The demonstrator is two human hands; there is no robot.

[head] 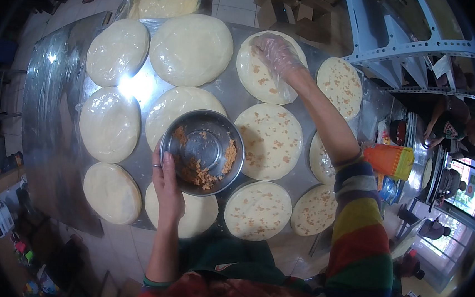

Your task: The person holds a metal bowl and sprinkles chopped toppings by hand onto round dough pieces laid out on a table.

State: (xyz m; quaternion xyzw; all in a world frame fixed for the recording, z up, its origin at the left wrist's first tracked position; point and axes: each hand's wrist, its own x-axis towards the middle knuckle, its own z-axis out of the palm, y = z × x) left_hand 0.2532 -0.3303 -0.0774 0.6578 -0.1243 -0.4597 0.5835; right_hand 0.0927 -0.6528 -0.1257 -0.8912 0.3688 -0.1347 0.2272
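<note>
My left hand (168, 189) holds a round steel bowl (208, 146) by its left rim; orange-brown crumbs (204, 177) lie in it. The bowl is over the second column of pale dough rounds. Farther away, my right hand (278, 55), in a clear plastic glove, rests on or just over a dough round (259, 85) with some crumbs on it. Whether its fingers hold crumbs cannot be told. Crumbs dot the round nearer to me (268, 142), another below it (257, 211) and the rounds at the right (339, 88). The left-hand rounds (117, 53) look plain and shiny.
The rounds lie on a metal table (50, 133). Beyond its far edge stands a tub of pale batter or dough (167, 0) with a green handle in it. Cardboard boxes (277, 13) and a white metal rack (412, 49) are at the far right. Several people are in the right background.
</note>
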